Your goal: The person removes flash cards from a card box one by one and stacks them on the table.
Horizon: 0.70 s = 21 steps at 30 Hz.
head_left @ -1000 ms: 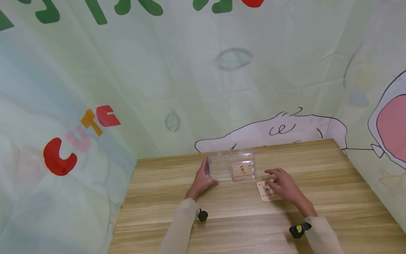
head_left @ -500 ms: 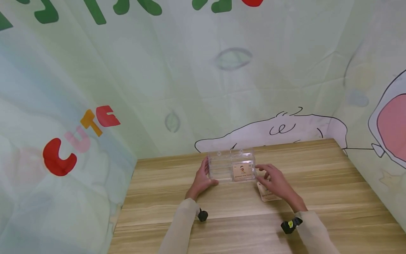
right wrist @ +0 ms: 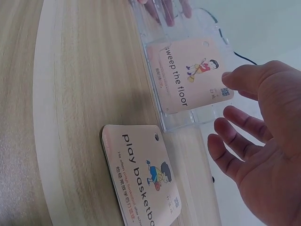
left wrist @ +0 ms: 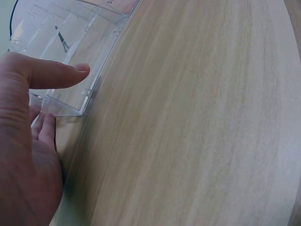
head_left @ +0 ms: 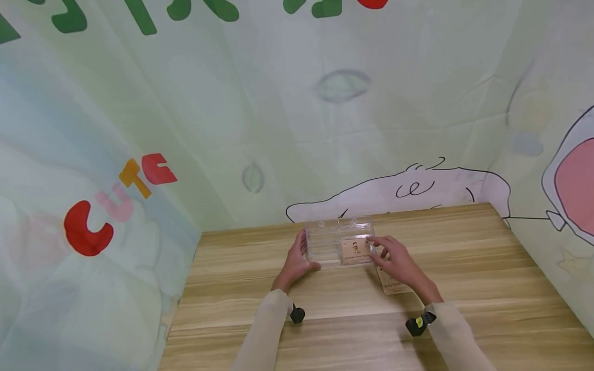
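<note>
A clear plastic card holder point(head_left: 323, 247) with compartments stands near the table's back edge. My left hand point(head_left: 297, 262) grips its left end, the thumb point(left wrist: 61, 75) across the front and the other fingers partly hidden behind the plastic. In the right front compartment sits a "sweep the floor" card point(right wrist: 190, 75). At that end is my right hand point(head_left: 396, 260), one digit touching the card's upper right corner and the other fingers loosely bent, apart from it. Below this hand a stack of "play basketball" cards point(right wrist: 141, 174) lies on the table, partly covered in the head view.
The wood-grain table point(head_left: 343, 335) reaches back to a printed fabric backdrop point(head_left: 260, 118) with cartoon drawings and coloured letters. Each wrist wears a small black camera, the left one point(head_left: 297, 314) and the right one point(head_left: 417, 324).
My right hand has moved left from above the loose card stack to the right end of the holder and now touches the card there. The left hand and the holder have stayed put.
</note>
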Tool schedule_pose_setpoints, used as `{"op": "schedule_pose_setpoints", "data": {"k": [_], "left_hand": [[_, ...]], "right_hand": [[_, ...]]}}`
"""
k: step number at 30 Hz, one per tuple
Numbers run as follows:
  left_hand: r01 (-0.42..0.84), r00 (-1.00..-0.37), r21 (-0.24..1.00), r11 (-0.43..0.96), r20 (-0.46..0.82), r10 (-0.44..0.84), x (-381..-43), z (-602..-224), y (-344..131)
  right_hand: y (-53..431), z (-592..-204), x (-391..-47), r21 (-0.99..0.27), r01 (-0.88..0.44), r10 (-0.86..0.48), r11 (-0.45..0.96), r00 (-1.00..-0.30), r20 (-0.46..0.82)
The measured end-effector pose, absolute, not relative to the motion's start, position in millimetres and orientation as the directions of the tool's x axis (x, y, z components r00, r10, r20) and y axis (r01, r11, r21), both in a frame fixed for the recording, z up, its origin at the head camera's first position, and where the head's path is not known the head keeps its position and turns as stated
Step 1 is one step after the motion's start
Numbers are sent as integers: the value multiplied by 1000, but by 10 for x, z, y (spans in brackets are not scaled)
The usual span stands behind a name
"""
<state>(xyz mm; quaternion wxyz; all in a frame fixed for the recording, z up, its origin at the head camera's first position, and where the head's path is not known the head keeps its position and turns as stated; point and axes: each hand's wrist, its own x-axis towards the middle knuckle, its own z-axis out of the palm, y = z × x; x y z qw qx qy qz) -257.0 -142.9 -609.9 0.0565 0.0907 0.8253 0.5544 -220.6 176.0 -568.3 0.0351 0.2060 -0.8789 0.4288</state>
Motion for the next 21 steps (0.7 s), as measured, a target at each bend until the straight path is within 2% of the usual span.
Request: {"op": "schedule_pose_setpoints", "data": {"k": [12,21], "left_hand": [[117,-976,929,350,42,214,-2573,-6127,-1430],[94,-977,928,362,16,212,-2562,-6111,-1426]], "right_hand": [[1754,-5719,-2241,-723,-367,-333,585,-922,199],[1752,-5702,-2224,-728,-364,-330,581,-923,198]]}}
